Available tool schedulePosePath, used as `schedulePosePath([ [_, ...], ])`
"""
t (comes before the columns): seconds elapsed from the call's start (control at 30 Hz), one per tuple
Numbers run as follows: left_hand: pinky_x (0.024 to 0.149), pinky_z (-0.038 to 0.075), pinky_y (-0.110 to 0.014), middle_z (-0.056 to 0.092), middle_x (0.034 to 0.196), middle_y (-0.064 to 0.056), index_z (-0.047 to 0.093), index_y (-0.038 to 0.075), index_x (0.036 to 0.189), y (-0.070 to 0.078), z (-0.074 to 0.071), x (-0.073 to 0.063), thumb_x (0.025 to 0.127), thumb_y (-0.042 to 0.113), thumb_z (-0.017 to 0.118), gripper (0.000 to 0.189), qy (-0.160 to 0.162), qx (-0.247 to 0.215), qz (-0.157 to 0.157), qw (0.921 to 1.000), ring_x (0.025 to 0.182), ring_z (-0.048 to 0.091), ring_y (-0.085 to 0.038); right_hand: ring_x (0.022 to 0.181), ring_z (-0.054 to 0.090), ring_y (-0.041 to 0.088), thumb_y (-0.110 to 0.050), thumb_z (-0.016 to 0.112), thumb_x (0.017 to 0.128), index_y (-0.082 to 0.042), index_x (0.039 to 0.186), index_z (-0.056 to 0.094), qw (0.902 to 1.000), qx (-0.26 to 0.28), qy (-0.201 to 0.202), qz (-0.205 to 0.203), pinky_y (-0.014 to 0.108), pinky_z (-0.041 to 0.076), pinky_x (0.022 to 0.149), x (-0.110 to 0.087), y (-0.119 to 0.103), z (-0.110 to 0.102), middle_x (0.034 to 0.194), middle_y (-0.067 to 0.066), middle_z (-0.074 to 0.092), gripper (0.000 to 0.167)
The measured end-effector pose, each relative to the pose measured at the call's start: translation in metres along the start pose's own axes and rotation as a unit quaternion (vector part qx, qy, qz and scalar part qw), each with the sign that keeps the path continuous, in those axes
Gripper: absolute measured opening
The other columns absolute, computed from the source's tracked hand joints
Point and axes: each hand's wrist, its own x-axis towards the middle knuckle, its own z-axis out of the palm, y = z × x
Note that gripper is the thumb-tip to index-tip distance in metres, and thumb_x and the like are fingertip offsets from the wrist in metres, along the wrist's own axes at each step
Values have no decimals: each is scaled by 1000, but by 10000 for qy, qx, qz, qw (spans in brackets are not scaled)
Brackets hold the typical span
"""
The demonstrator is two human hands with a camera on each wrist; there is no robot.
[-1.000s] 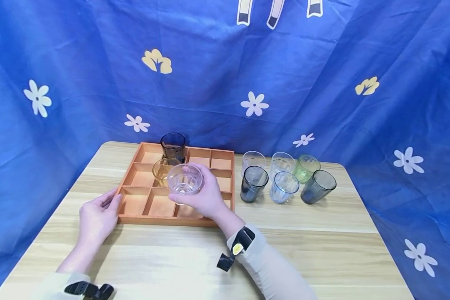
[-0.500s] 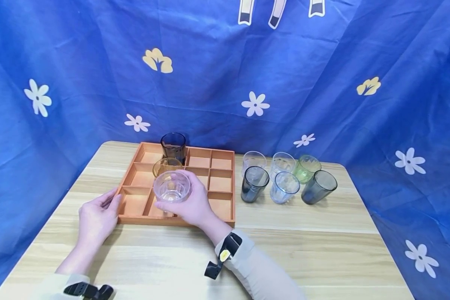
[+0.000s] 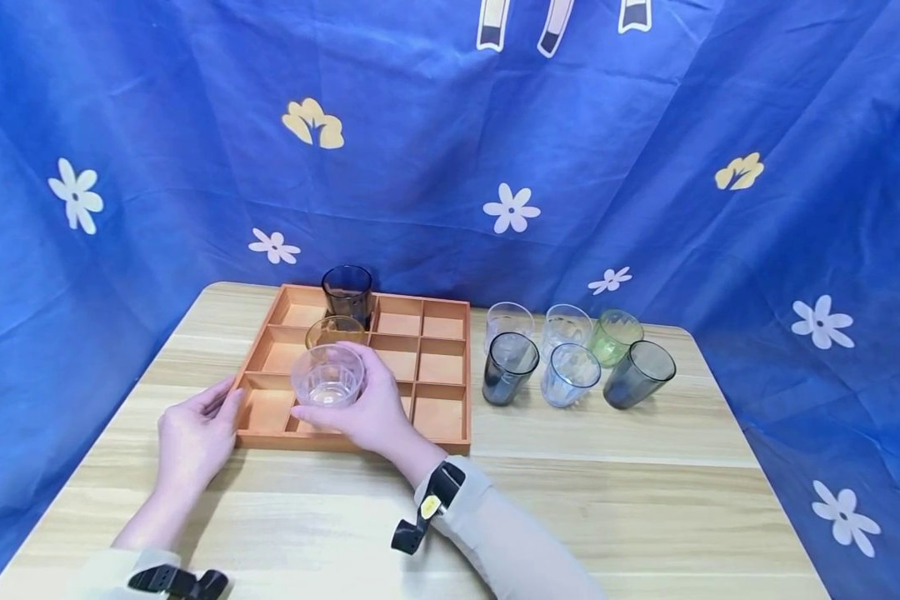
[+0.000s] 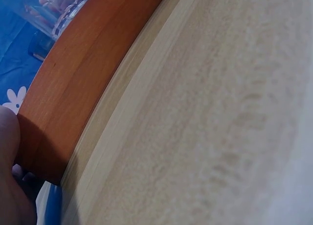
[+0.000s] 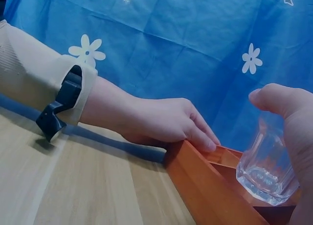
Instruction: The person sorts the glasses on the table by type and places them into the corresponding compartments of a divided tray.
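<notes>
My right hand (image 3: 375, 408) holds a clear drinking glass (image 3: 328, 377) round its side, thumb toward the front. The glass hangs upright over the front row of a reddish-brown wooden divided tray (image 3: 300, 441), second compartment from the left. In the right wrist view the clear glass (image 5: 268, 173) tilts in the picture, its base close over the tray wall. My left hand (image 3: 197, 432) grips the tray's front left corner, thumb and fingers at the wall. Behind the held glass, an amber glass (image 3: 336, 328) stands in the middle row, partly hidden. A dark glass (image 3: 348, 292) stands in the back row.
Right of the tray, several glasses stand on the wooden table (image 3: 570, 508): clear ones, a green glass (image 3: 617, 337), a pale blue glass (image 3: 570, 375) and dark grey ones, one being a grey glass (image 3: 639, 375). A blue patterned cloth (image 3: 420, 150) hangs behind the table.
My right hand has carried the clear glass leftward across the tray and a little toward me. The left hand has stayed at the tray's corner.
</notes>
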Motion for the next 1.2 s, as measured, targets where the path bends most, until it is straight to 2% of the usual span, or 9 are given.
schedulePosePath([
  [0.13, 72, 49, -2, 70, 121, -26, 72, -6, 130, 0, 0, 0, 104, 16, 68, 34, 23, -21, 20, 10000, 85, 54, 24, 125, 62, 12, -14, 103, 69, -14, 145, 54, 9999, -50, -155, 55, 29, 51, 107, 0, 1, 4, 138, -1, 65, 91],
  [0.3, 72, 49, -2, 70, 120, -26, 72, -6, 129, -2, 2, 0, 104, 15, 69, 33, 44, -6, 95, 9999, 84, 53, 25, 126, 59, 8, -24, 102, 72, -17, 149, 51, 9977, -488, -417, 220, 26, 49, 107, -2, 3, 4, 141, -3, 62, 93],
  [0.47, 72, 49, -2, 70, 120, -26, 72, -6, 129, -3, 3, 0, 103, 14, 69, 32, 65, -56, 106, 9999, 85, 54, 25, 126, 59, 9, -23, 100, 74, -16, 150, 50, 9957, -699, -605, 96, 27, 47, 109, -2, 5, 3, 141, 0, 64, 92],
  [0.67, 72, 49, -2, 70, 120, -26, 72, -5, 130, -2, 3, 0, 103, 13, 69, 33, 36, -63, 100, 9999, 85, 54, 25, 123, 63, 14, -19, 102, 69, -12, 143, 56, 9957, -756, -494, 214, 27, 49, 106, -4, 3, 2, 135, 2, 68, 87],
  [0.83, 72, 49, -2, 69, 121, -27, 72, -5, 130, -1, 2, 0, 103, 13, 69, 33, 32, -103, 76, 9999, 85, 54, 24, 118, 64, 12, -28, 105, 65, -11, 139, 60, 9899, -1279, -436, 438, 25, 50, 102, -4, 3, 2, 129, 0, 70, 88],
  [1.03, 72, 50, -3, 69, 121, -27, 71, -5, 131, -1, 3, 0, 103, 13, 69, 33, -6, -156, 25, 9999, 85, 55, 23, 117, 61, 9, -34, 105, 64, -11, 145, 58, 9808, -1748, -478, 725, 25, 50, 102, -4, -1, 1, 131, 0, 68, 97],
  [1.2, 72, 49, -2, 69, 121, -26, 72, -4, 131, -1, 2, 1, 103, 14, 70, 33, 71, -72, 30, 9999, 85, 54, 24, 120, 61, 11, -31, 105, 65, -11, 148, 56, 9812, -1746, -537, 626, 24, 49, 103, -4, -4, -3, 134, 2, 67, 98],
])
